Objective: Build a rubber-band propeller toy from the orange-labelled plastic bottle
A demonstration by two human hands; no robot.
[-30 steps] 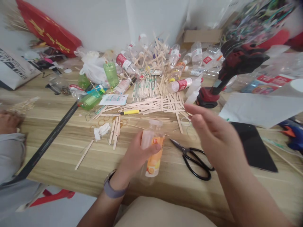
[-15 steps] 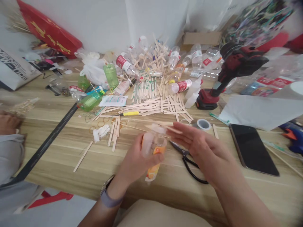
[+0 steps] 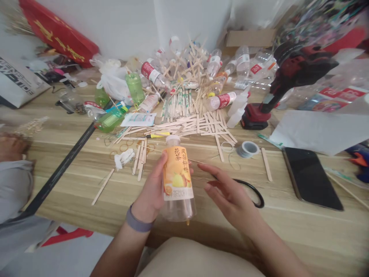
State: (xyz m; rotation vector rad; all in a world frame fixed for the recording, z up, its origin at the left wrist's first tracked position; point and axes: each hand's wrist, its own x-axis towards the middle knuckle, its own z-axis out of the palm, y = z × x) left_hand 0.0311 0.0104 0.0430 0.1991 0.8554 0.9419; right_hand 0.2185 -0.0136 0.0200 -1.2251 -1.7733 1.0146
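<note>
A clear plastic bottle (image 3: 178,177) with an orange label stands nearly upright in front of me, its white neck pointing away. My left hand (image 3: 154,184) is wrapped around its left side, the fingers partly hidden behind it. A small orange bit (image 3: 188,222) shows at the bottle's bottom end. Just right of the bottle, my right hand (image 3: 227,192) is apart from it, with thumb and fingers spread and nothing seen in them. Beneath that hand lies a pair of scissors (image 3: 258,196); one black handle loop shows and the rest is mostly hidden.
Wooden craft sticks (image 3: 184,127) lie piled behind the bottle, among many plastic bottles. A tape roll (image 3: 248,149), a phone (image 3: 313,179) and a red-black power tool (image 3: 256,115) are at right. A yellow-handled tool (image 3: 160,135) lies by the sticks. Another person's hand (image 3: 13,148) rests at left.
The bottle has been turned so its orange label faces me. My right hand has dropped from beside the bottle's top to lower on its right, with its fingers now spread.
</note>
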